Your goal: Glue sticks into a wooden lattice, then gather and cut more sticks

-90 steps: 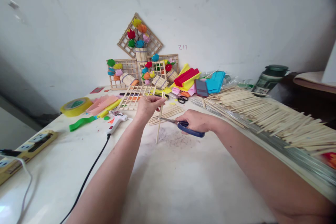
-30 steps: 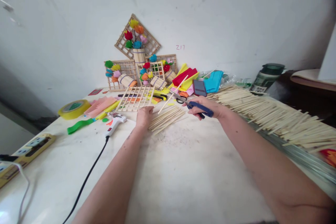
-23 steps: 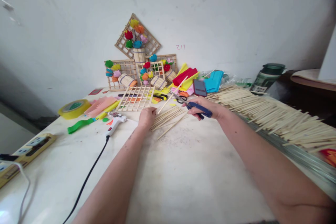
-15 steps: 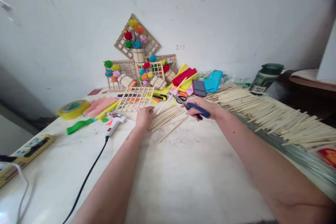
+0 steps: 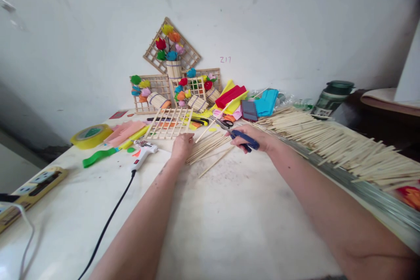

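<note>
My right hand [image 5: 251, 138] is closed around the blue handles of pliers [image 5: 245, 138], whose metal jaws point left and away from me. My left hand [image 5: 183, 145] rests closed at the near right corner of a small stick lattice [image 5: 167, 124]; its fingertips are pressed together and what they pinch is hidden. Between the hands a bundle of thin wooden sticks [image 5: 208, 148] lies on the table. One stick [image 5: 213, 122] slants up and away beyond the bundle, and a loose stick [image 5: 215, 162] lies nearer me. Black-handled scissors [image 5: 227, 123] are just behind the pliers.
A white glue gun [image 5: 144, 156] with a black cord lies left of my left hand, near yellow tape [image 5: 92, 135] and a power strip [image 5: 36, 188]. Lattices with paper flowers [image 5: 170, 48] stand against the wall. A large stick pile [image 5: 328, 146] and a dark bottle [image 5: 333, 98] are right.
My right hand and the pliers have shifted slightly left and down. My left hand stays closed at nearly the same spot by the lattice.
</note>
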`<state>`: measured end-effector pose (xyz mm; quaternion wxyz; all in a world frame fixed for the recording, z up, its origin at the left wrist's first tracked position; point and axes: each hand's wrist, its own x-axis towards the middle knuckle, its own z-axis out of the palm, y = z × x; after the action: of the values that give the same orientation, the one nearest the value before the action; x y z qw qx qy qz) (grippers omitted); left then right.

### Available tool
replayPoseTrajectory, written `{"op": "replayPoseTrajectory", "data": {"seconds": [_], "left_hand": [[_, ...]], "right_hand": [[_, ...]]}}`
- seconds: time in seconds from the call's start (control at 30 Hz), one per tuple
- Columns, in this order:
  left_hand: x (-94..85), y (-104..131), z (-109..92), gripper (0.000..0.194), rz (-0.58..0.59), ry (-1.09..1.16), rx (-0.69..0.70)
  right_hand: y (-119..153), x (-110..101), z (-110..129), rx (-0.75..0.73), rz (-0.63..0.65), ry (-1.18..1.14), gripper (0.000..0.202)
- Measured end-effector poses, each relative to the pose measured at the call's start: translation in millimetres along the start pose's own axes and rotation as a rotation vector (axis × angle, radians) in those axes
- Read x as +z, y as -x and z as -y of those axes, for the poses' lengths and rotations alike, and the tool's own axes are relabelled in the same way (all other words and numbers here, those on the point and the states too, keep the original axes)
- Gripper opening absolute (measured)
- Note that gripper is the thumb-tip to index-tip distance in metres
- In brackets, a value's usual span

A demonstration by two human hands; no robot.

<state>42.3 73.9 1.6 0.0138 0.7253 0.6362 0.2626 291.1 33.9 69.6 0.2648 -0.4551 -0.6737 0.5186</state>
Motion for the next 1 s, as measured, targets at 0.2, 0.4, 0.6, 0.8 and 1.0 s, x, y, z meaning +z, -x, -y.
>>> {"op": "replayPoseTrajectory", "data": {"seconds": [0.2, 0.4, 0.6, 0.8, 1.0], "left_hand": [[-10.1, -0.7, -9.6, 0.03, -0.018, 0.059, -0.051], [-2.6, 0.9, -14.3, 0.028, 0.067, -0.021, 0.167], [3.6, -9.2, -30.5, 0.032, 0.159, -0.114, 0.306], [12.0, -23.7, -42.8, 0.041, 0.251, -0.139, 0.29], [22.8, -32.0, -48.9, 0.048, 0.312, -0.146, 0.283]], "right_hand": [[-2.4, -3.1, -1.1, -0.03, -0.101, -0.058, 0.039], [-7.1, -12.3, -8.9, -0.088, -0.156, -0.138, 0.041], [-6.8, -18.1, -9.8, -0.107, -0.186, -0.171, 0.037], [-3.7, -22.1, -6.7, -0.092, -0.199, -0.21, 0.039], [-3.1, -25.8, -7.1, -0.1, -0.2, -0.221, 0.039]]}}
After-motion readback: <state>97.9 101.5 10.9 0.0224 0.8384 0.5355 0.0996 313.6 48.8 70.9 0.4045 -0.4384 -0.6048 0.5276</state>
